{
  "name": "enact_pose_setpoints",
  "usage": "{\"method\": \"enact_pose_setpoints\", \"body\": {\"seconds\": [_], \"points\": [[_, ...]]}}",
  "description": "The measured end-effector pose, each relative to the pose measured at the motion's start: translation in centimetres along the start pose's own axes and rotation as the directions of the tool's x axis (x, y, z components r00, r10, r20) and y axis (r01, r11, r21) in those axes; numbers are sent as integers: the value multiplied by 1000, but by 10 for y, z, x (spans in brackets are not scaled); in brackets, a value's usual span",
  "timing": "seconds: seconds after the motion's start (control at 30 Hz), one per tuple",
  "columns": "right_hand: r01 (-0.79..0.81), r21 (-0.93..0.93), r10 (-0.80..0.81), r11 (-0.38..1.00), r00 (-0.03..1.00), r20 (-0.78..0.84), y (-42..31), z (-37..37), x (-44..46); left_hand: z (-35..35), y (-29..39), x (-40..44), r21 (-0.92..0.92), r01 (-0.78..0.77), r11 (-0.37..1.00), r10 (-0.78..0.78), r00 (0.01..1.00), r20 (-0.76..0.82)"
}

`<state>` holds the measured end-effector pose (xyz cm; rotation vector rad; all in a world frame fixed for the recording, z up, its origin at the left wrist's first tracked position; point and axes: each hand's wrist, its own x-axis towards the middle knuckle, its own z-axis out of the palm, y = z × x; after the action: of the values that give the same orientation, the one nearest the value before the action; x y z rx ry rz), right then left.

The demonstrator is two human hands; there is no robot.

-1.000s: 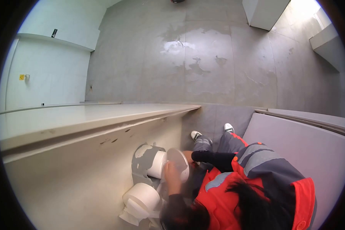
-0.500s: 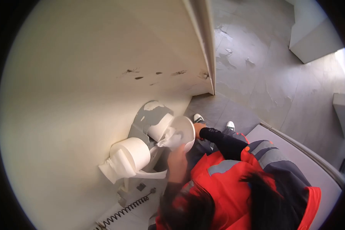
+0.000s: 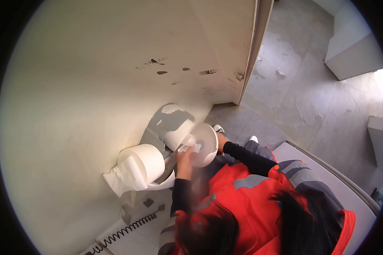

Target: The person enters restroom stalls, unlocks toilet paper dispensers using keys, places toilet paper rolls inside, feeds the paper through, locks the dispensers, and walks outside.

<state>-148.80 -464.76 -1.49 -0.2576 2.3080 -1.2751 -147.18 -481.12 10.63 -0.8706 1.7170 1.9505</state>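
My right hand (image 3: 221, 143) grips the rim of a round, pale, bowl-shaped cover (image 3: 207, 153), which is tilted with its inner side towards my left hand. At the cover's near side, my left hand (image 3: 185, 162) is closed on a crumpled white wipe or piece of paper (image 3: 189, 143), pressed against the inside of the cover. Beside them is a grey wall-mounted paper dispenser (image 3: 157, 140) with worn patches. A white cylindrical part or roll (image 3: 178, 135) shows within it. Left of that sits a large toilet paper roll (image 3: 144, 161), its loose end (image 3: 127, 176) hanging down.
A pale wall (image 3: 72, 106) with dark scuffs rises on the left. A coiled dark cord (image 3: 127, 229) runs below the dispenser. Grey floor (image 3: 285, 89) and a white box-like block (image 3: 357, 59) lie beyond a door or panel edge (image 3: 253, 55). A light ledge (image 3: 319, 178) is at right.
My left hand has moved up and left along the cover, still with the crumpled white piece. My right hand keeps its hold on the rim. The view has shifted slightly.
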Motion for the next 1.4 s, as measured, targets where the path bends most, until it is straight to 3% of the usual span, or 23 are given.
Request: {"method": "enact_pose_setpoints", "body": {"seconds": [0.07, 0.1, 0.17, 0.3, 0.37, 0.4, 0.47, 0.5, 0.53, 0.57, 0.7, 0.77, 0.9, 0.97, 1.0, 1.07, 1.1, 1.17, 1.2, 1.27, 1.3, 1.37, 1.4], "points": [[79, -159, -54, 984, 986, 159, 11, 5, 5, 8, -5, 12, -54, 56, 997, -61, 994, -90], [76, -156, -51, 985, 986, 158, 15, 10, 7, 10, -6, 16, -51, 60, 997, -64, 994, -89], [32, -219, -11, 975, 995, 98, 11, 11, 2, 14, -7, 18, -95, -80, 992, 66, 987, -146], [-99, -10, 98, 995, 992, -82, 40, 36, 9, 20, -14, 20, 8, -141, 990, 139, 970, -201], [-303, -46, 305, 952, 952, 33, 24, 13, 1, 13, -20, 24, -54, -206, 977, 204, 978, -48], [-303, -48, 305, 952, 952, 35, 15, 4, -2, 15, -18, 22, -56, -205, 977, 202, 978, -50], [-339, 31, 324, 940, 920, 220, 4, -9, -3, 23, -9, 15, -58, -212, 976, 212, 977, 6], [-337, 31, 322, 941, 920, 222, 17, 8, 2, 26, -3, 12, -58, -212, 976, 213, 977, 4], [-38, 68, 31, 997, 995, 96, 42, 39, 12, 31, 2, 9, -50, -163, 985, 161, 986, -35], [266, 64, -264, 962, 964, -36, 57, 56, 18, 34, 6, 9, -45, -111, 993, 108, 991, -74], [147, 94, -148, 985, 989, -1, 22, 19, 4, 31, 2, 15, -57, -150, 987, 148, 988, -35], [-218, -41, 222, 975, 966, 130, 42, 31, 14, 30, -2, 17, -58, -172, 983, 169, 984, -45], [-192, -107, 201, 975, 976, 80, -5, -13, -5, 24, -3, 18, -109, -170, 979, 164, 985, -62], [-21, -183, 28, 983, 999, 38, -13, -19, -10, 14, -10, 25, -149, -131, 980, 133, 991, 9], [-23, -182, 30, 983, 999, 37, -11, -18, -7, 20, -4, 21, -147, -129, 981, 132, 991, 10], [-25, 31, 14, 999, 953, 304, -2, -11, 5, 36, 13, 8, -192, -134, 972, 134, 991, -15], [-25, 33, 14, 999, 952, 306, 7, 0, 7, 34, 11, 9, -191, -133, 973, 132, 991, -17], [175, 108, -182, 979, 982, 59, 26, 19, 8, 29, 4, 17, -116, -136, 984, 137, 991, 4], [174, 108, -181, 979, 982, 59, 22, 17, 6, 26, 0, 20, -116, -135, 984, 137, 991, 4], [196, -116, -198, 974, 980, -1, 6, 4, 3, 23, -5, 25, -50, -163, 985, 162, 987, -17], [191, -114, -192, 975, 981, 1, 7, 5, 0, 26, -3, 23, -50, -157, 986, 157, 988, -16], [-5, -43, 6, 999, 1000, 14, 7, 4, -1, 31, 4, 20, -143, -153, 978, 151, 988, -24], [-3, -43, 4, 999, 1000, 13, -1, -2, -3, 31, 4, 20, -143, -155, 978, 153, 988, -24]]}}
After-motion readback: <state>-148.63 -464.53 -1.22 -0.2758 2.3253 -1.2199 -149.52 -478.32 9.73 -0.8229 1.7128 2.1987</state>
